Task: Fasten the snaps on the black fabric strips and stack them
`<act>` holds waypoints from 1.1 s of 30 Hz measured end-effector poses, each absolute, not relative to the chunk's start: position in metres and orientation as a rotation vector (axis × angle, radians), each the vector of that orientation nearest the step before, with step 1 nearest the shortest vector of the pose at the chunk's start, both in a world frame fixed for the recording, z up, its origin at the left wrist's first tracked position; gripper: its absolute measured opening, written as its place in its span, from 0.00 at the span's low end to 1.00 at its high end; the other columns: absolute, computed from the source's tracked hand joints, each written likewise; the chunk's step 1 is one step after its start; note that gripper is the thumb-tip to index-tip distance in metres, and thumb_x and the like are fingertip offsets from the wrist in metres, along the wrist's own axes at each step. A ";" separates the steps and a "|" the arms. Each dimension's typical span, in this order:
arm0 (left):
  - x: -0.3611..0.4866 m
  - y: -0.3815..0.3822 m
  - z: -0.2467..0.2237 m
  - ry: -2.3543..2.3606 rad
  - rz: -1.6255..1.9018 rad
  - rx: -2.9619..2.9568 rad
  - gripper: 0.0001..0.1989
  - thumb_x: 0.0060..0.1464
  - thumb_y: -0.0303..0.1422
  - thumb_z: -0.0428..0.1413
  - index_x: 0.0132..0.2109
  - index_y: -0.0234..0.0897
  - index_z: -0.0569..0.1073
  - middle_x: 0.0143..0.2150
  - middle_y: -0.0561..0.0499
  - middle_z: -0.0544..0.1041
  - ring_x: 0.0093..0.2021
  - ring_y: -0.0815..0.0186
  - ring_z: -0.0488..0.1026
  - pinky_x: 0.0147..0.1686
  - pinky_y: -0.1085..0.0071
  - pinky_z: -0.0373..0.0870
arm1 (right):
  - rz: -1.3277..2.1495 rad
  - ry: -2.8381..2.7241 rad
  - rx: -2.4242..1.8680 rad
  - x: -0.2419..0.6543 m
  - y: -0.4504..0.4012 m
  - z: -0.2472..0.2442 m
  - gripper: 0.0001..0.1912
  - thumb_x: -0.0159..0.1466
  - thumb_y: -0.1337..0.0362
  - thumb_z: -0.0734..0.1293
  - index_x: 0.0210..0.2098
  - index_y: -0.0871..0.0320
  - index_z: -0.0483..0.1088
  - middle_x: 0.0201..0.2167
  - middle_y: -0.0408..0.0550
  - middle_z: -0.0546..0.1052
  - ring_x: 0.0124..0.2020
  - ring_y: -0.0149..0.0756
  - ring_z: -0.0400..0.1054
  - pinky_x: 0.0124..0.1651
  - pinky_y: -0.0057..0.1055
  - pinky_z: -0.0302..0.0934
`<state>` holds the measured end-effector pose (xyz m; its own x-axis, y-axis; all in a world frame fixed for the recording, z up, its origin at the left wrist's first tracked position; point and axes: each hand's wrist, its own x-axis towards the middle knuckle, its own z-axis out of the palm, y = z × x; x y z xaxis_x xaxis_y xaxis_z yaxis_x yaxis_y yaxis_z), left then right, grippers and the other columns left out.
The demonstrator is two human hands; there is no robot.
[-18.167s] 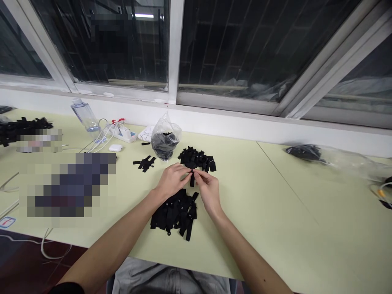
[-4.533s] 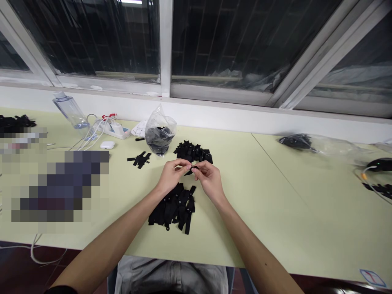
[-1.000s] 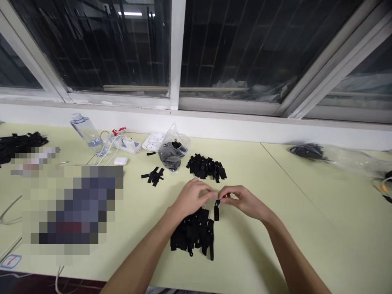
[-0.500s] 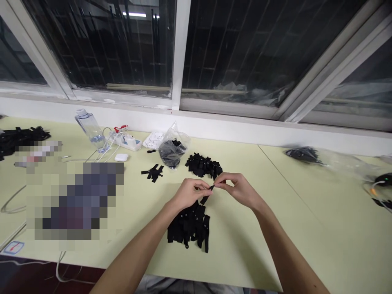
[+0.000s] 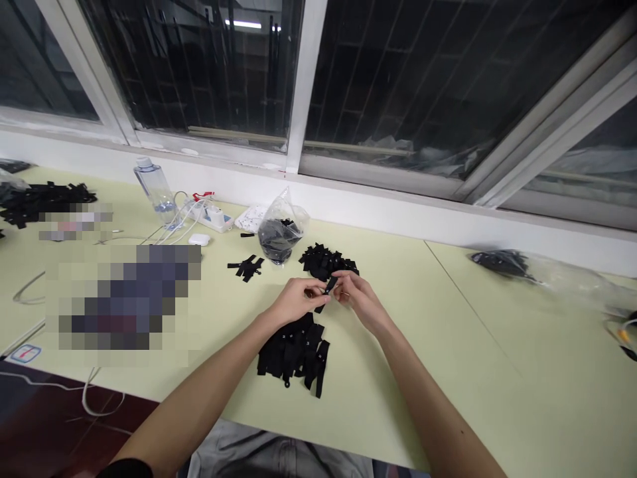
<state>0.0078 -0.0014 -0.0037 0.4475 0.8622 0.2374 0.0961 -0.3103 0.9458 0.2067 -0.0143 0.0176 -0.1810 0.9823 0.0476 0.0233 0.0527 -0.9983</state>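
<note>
Over the table, my left hand (image 5: 298,299) pinches a short black fabric strip (image 5: 330,285) between thumb and fingers. The fingers of my right hand (image 5: 362,300) are curled at the strip's other side, with the index finger across its upper end. Just below the hands lies a pile of black fabric strips (image 5: 293,348), some with small light marks on them. Beyond the fingers sits a second heap of black strips (image 5: 323,259), partly covered by my right hand. Fine detail on the held strip is too small to make out.
A clear bag of black pieces (image 5: 279,239) stands behind a few loose strips (image 5: 246,267). Further left are a water bottle (image 5: 156,192), a power strip (image 5: 212,216) with cables and a white case (image 5: 200,239). Another plastic bag (image 5: 502,263) lies at the right.
Both hands have moved slightly left and up in the picture as the view shifted. My right hand has gone from a fingertip pinch to curled fingers closer around the strip.
</note>
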 end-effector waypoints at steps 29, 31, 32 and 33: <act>0.007 -0.009 -0.001 0.944 0.957 1.821 0.09 0.54 0.37 0.61 0.32 0.35 0.80 0.30 0.50 0.80 0.30 0.67 0.73 0.33 0.72 0.68 | 1.109 -1.269 -1.113 0.188 -0.031 0.004 0.15 0.56 0.52 0.75 0.31 0.57 0.74 0.28 0.45 0.73 0.28 0.32 0.62 0.32 0.32 0.58; 0.007 -0.010 0.002 0.936 0.960 1.844 0.09 0.55 0.38 0.61 0.34 0.36 0.80 0.32 0.49 0.81 0.32 0.65 0.74 0.36 0.70 0.69 | 1.076 -1.292 -1.121 0.189 -0.031 0.003 0.14 0.56 0.52 0.75 0.29 0.57 0.74 0.26 0.45 0.72 0.28 0.33 0.62 0.32 0.31 0.57; 0.007 -0.010 0.003 0.926 0.966 1.855 0.09 0.55 0.38 0.61 0.35 0.37 0.80 0.34 0.49 0.81 0.34 0.64 0.75 0.38 0.69 0.70 | 1.064 -1.288 -1.115 0.190 -0.030 0.002 0.14 0.56 0.53 0.75 0.29 0.57 0.75 0.26 0.45 0.73 0.28 0.33 0.61 0.32 0.31 0.57; 0.007 -0.011 0.004 0.914 0.975 1.864 0.10 0.56 0.39 0.60 0.36 0.37 0.81 0.36 0.48 0.81 0.36 0.63 0.76 0.39 0.69 0.70 | 1.053 -1.276 -1.107 0.191 -0.030 0.001 0.13 0.56 0.53 0.75 0.29 0.56 0.75 0.27 0.45 0.73 0.28 0.33 0.61 0.32 0.31 0.57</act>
<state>0.0066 -0.0109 0.0042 0.4356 0.8571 0.2749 0.2193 -0.3973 0.8911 0.1909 -0.0303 0.0014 0.0275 0.9848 0.1713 0.0185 0.1708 -0.9851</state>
